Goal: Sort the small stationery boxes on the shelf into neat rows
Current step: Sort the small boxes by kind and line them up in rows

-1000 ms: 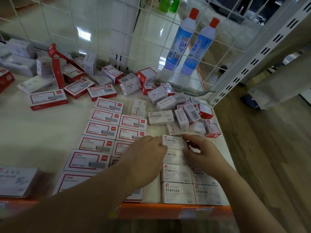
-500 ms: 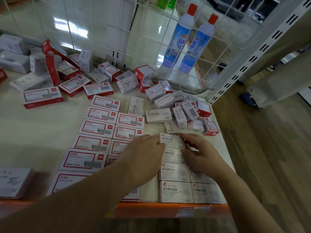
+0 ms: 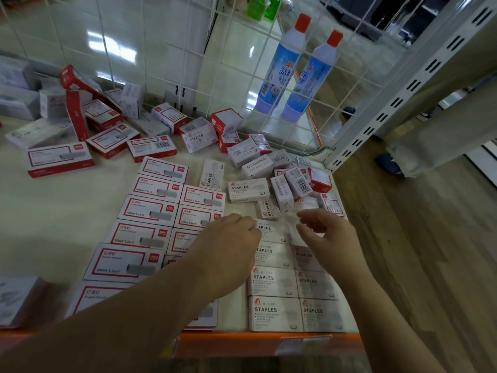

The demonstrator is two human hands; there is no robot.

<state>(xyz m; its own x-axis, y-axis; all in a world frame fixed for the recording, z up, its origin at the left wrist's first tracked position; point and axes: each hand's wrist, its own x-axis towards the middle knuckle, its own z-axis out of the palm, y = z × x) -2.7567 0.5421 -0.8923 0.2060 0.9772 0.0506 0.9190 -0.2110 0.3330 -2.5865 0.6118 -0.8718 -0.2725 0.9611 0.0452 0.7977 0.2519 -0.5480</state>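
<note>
Left hand point(image 3: 228, 246): palm down, fingers loosely curled, fingertips at left edge of topmost white cardboard STAPLES box point(image 3: 271, 230); grip not discernible. Right hand point(image 3: 326, 238): raised just above same box's right end, fingers relaxed and parted, empty, blurred. White STAPLES boxes point(image 3: 275, 313): two columns at front right of cream shelf point(image 3: 53, 211). Red-bordered white staple boxes point(image 3: 149, 210): rows at centre-left. Loose heap of mixed small boxes point(image 3: 285, 181): rear right, near white wire grid point(image 3: 215, 68). Two blue red-capped bottles point(image 3: 279, 68) behind grid.

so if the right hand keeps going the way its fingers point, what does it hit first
Probably the top white staples box in the row; the right hand points left towards it, with the left hand just beyond. Height above the box is unclear.
</note>
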